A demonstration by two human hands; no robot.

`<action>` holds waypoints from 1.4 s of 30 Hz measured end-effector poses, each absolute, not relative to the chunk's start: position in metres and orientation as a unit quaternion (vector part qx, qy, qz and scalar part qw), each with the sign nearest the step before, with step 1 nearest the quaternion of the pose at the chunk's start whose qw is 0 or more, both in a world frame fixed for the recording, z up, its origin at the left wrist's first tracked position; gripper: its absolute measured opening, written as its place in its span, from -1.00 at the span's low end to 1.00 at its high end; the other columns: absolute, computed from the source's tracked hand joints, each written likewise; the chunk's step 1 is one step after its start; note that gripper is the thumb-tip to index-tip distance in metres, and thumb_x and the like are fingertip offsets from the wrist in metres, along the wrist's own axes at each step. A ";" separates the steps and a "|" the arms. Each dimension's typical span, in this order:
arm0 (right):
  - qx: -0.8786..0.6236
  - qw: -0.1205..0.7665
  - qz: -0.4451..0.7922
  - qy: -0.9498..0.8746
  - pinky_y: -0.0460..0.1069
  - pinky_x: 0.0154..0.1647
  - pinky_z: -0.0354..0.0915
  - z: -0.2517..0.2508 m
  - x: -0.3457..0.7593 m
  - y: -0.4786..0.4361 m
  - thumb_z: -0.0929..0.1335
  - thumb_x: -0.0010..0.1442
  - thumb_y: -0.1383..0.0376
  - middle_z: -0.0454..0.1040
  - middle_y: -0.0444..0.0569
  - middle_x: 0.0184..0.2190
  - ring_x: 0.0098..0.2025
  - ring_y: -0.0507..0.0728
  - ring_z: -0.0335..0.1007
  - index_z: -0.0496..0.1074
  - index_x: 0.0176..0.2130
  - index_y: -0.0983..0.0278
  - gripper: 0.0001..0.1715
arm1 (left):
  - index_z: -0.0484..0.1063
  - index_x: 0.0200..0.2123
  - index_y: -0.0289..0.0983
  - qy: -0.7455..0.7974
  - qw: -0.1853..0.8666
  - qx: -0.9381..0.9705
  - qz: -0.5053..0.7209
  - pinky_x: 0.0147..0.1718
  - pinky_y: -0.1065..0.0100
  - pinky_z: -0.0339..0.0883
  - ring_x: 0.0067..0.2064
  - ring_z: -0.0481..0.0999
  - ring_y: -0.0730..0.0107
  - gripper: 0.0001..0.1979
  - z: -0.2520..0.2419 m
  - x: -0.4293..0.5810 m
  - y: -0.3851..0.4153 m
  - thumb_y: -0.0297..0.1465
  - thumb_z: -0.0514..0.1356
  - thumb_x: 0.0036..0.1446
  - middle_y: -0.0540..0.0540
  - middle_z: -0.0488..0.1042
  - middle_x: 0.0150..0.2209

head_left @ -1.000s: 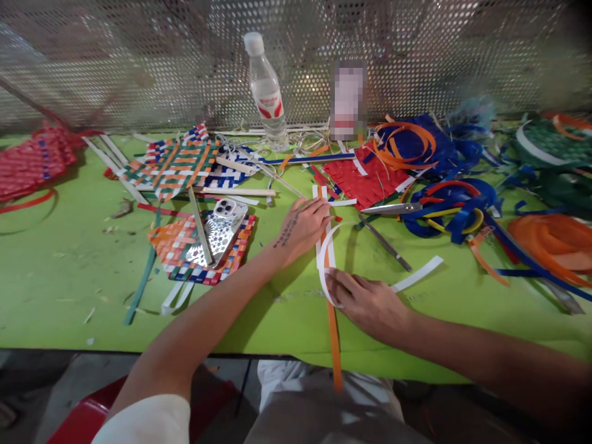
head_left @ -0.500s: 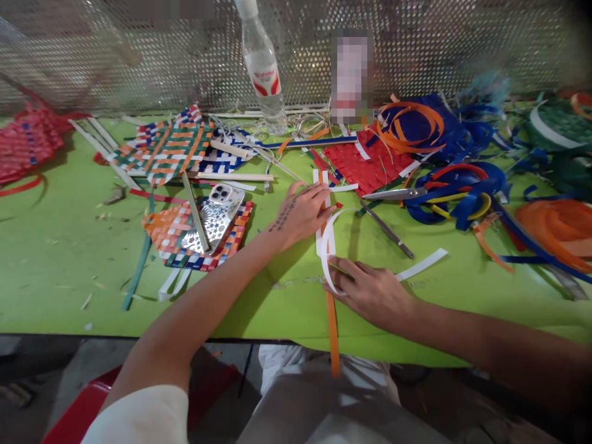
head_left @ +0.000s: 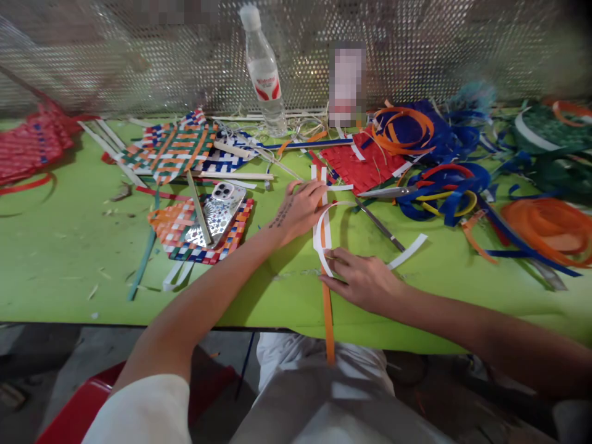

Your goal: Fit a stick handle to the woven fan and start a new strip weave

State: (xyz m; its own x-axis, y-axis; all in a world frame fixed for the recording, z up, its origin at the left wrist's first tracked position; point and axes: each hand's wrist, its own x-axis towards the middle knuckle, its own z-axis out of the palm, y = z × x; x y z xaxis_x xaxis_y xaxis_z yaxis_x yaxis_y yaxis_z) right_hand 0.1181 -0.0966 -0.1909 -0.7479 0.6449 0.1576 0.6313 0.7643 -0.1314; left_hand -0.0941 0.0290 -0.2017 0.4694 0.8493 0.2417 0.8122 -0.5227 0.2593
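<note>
White weaving strips [head_left: 328, 234] lie lengthwise on the green tabletop with an orange strip [head_left: 327, 314] between them, its near end hanging past the table edge. My left hand [head_left: 303, 209] presses on their upper part, fingers bent over and together; its fingertips are partly hidden. One white strip [head_left: 324, 223] arches in a loop between my hands. Lower down, my right hand [head_left: 365, 280] pinches this loop beside the orange strip, and a white tail [head_left: 407, 251] shows beyond the hand. Tweezers [head_left: 380, 223] lie just right of the strips, near scissors [head_left: 391, 192].
A phone [head_left: 224, 213] rests on a checked woven piece [head_left: 171, 228] at left. Behind stand a water bottle [head_left: 266, 80] and a perforated metal screen [head_left: 185, 61]. Coiled orange strips [head_left: 546, 225] and blue strips [head_left: 456, 191] crowd the right. The table's front edge is close to my body.
My right hand has shifted slightly, still pinching the white loop. The left hand keeps its place on the strips. The whole view has shifted a little.
</note>
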 end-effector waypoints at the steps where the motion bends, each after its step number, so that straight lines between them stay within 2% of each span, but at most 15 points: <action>1: -0.357 0.096 0.048 -0.928 -0.04 -0.50 0.24 -0.191 0.117 -0.097 0.30 0.58 0.08 0.63 0.08 0.08 -0.23 0.07 0.59 0.62 0.05 0.30 -0.57 | 0.43 0.36 -0.18 0.484 0.040 0.856 0.177 0.48 -0.05 0.04 0.51 0.27 0.03 -0.57 -0.198 -0.093 0.027 -0.22 0.10 0.55 -0.19 0.37 0.46; 3: -0.376 0.091 0.066 -0.920 -0.04 -0.48 0.24 -0.190 0.115 -0.097 0.32 0.56 0.07 0.63 0.07 0.03 -0.25 0.08 0.59 0.61 0.05 0.30 -0.58 | 0.43 0.36 -0.17 0.484 0.004 0.853 0.195 0.48 -0.06 0.05 0.54 0.19 -0.02 -0.57 -0.186 -0.090 0.017 -0.23 0.13 0.53 -0.20 0.28 0.51; 4: -0.384 0.085 0.074 -0.917 -0.04 -0.47 0.25 -0.189 0.114 -0.097 0.33 0.55 0.07 0.63 0.06 0.01 -0.24 0.09 0.59 0.61 0.06 0.30 -0.59 | 0.43 0.35 -0.17 0.489 -0.011 0.847 0.208 0.47 -0.06 0.09 0.52 0.21 -0.03 -0.58 -0.179 -0.089 0.009 -0.25 0.14 0.53 -0.21 0.28 0.51; 6: -0.393 0.070 0.093 -0.912 -0.04 -0.44 0.26 -0.187 0.113 -0.096 0.34 0.54 0.09 0.63 0.07 0.01 -0.22 0.11 0.60 0.60 0.06 0.29 -0.62 | 0.47 0.30 -0.18 0.515 -0.019 0.825 0.232 0.37 -0.02 0.26 0.38 0.37 -0.03 -0.63 -0.167 -0.090 -0.015 -0.31 0.14 0.52 -0.23 0.41 0.40; 9: -0.397 0.051 0.125 -0.908 -0.04 -0.39 0.30 -0.183 0.113 -0.095 0.36 0.51 0.18 0.61 0.08 0.10 -0.17 0.13 0.61 0.58 0.09 0.28 -0.69 | 0.59 0.09 -0.21 0.537 0.028 0.813 0.224 0.16 0.08 0.47 0.13 0.54 0.06 -0.73 -0.162 -0.096 -0.062 -0.46 0.12 0.49 -0.19 0.61 0.07; 12: -0.390 0.045 0.138 -0.910 -0.03 -0.32 0.36 -0.180 0.114 -0.094 0.36 0.49 0.24 0.58 0.10 0.15 -0.09 0.16 0.62 0.55 0.15 0.28 -0.68 | 0.61 0.06 -0.23 0.521 0.087 0.825 0.204 0.12 0.11 0.53 0.05 0.59 0.11 -0.74 -0.177 -0.103 -0.105 -0.52 0.15 0.45 -0.17 0.65 0.03; 14: -0.386 0.041 0.138 -0.911 -0.01 -0.29 0.40 -0.181 0.115 -0.094 0.35 0.50 0.23 0.58 0.12 0.12 -0.07 0.19 0.62 0.55 0.15 0.28 -0.67 | 0.58 0.16 -0.19 0.500 0.105 0.832 0.216 0.24 0.11 0.48 0.17 0.57 0.14 -0.69 -0.191 -0.105 -0.122 -0.51 0.18 0.45 -0.14 0.62 0.18; 16: -0.387 0.039 0.138 -0.911 0.01 -0.26 0.42 -0.181 0.115 -0.093 0.33 0.51 0.21 0.58 0.13 0.12 -0.06 0.21 0.62 0.54 0.16 0.28 -0.65 | 0.56 0.22 -0.20 0.479 0.086 0.844 0.225 0.27 0.09 0.46 0.23 0.55 0.12 -0.65 -0.202 -0.104 -0.129 -0.50 0.20 0.44 -0.14 0.60 0.24; 22: -0.396 0.049 0.141 -0.906 0.05 -0.27 0.41 -0.184 0.116 -0.095 0.30 0.52 0.17 0.56 0.14 0.15 -0.10 0.24 0.61 0.49 0.20 0.25 -0.62 | 0.56 0.24 -0.25 0.488 0.041 0.847 0.209 0.21 0.07 0.43 0.21 0.58 0.09 -0.63 -0.203 -0.099 -0.126 -0.50 0.21 0.42 -0.16 0.64 0.19; 25: -0.410 0.077 0.162 -0.894 0.09 -0.32 0.39 -0.181 0.120 -0.098 0.32 0.51 0.01 0.52 0.20 0.16 -0.15 0.28 0.58 0.45 0.23 0.29 -0.48 | 0.59 0.18 -0.25 0.502 0.038 0.842 0.193 0.18 0.02 0.40 0.20 0.58 0.06 -0.68 -0.198 -0.097 -0.128 -0.44 0.24 0.41 -0.14 0.66 0.18; 28: -0.403 0.161 0.202 -0.878 0.12 -0.27 0.40 -0.172 0.126 -0.099 0.23 0.50 -0.21 0.49 0.23 0.15 -0.11 0.31 0.55 0.45 0.23 0.31 -0.25 | 0.59 0.17 -0.26 0.506 0.024 0.842 0.186 0.14 -0.02 0.36 0.15 0.59 0.02 -0.69 -0.196 -0.094 -0.131 -0.38 0.23 0.43 -0.15 0.67 0.16; 31: -0.405 0.297 0.264 -0.823 0.11 -0.10 0.38 -0.158 0.132 -0.092 0.04 0.59 -0.16 0.52 0.10 -0.04 -0.09 0.25 0.51 0.58 0.15 0.22 -0.22 | 0.58 0.18 -0.23 0.515 0.003 0.835 0.194 0.14 -0.02 0.32 0.09 0.60 0.06 -0.70 -0.196 -0.090 -0.132 -0.38 0.18 0.48 -0.13 0.68 0.14; 34: -0.430 0.378 0.316 -0.756 0.07 -0.11 0.33 -0.143 0.135 -0.075 0.03 0.61 -0.15 0.47 0.01 -0.23 -0.14 0.19 0.45 0.67 0.04 0.18 -0.18 | 0.58 0.19 -0.21 0.520 -0.005 0.828 0.209 0.16 -0.01 0.30 0.09 0.59 0.09 -0.69 -0.199 -0.087 -0.133 -0.38 0.17 0.49 -0.08 0.66 0.20; 39: -0.440 0.333 0.308 -0.775 0.04 -0.23 0.28 -0.132 0.143 -0.038 0.26 0.45 -0.29 0.50 -0.01 -0.34 -0.28 0.16 0.39 0.67 -0.20 0.23 -0.25 | 0.58 0.19 -0.19 0.535 -0.004 0.815 0.222 0.19 0.00 0.28 0.08 0.59 0.12 -0.70 -0.204 -0.085 -0.134 -0.35 0.15 0.52 -0.03 0.65 0.22; 42: -0.477 0.269 0.256 -0.797 0.04 -0.29 0.23 -0.131 0.154 -0.025 0.36 0.41 -0.13 0.56 0.00 -0.38 -0.34 0.16 0.41 0.59 -0.31 0.24 -0.45 | 0.58 0.19 -0.18 0.536 -0.003 0.814 0.223 0.20 0.00 0.28 0.08 0.59 0.11 -0.70 -0.205 -0.085 -0.134 -0.35 0.16 0.51 -0.05 0.66 0.19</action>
State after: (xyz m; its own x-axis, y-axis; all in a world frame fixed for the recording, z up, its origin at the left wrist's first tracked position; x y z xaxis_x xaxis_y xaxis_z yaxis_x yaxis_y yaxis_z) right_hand 0.1537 -0.0255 -0.1308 -0.4012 0.8974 0.1836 0.6223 0.4141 -0.6643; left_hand -0.0847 -0.1337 -0.2054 0.3260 0.8718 0.3657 0.8740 -0.4254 0.2348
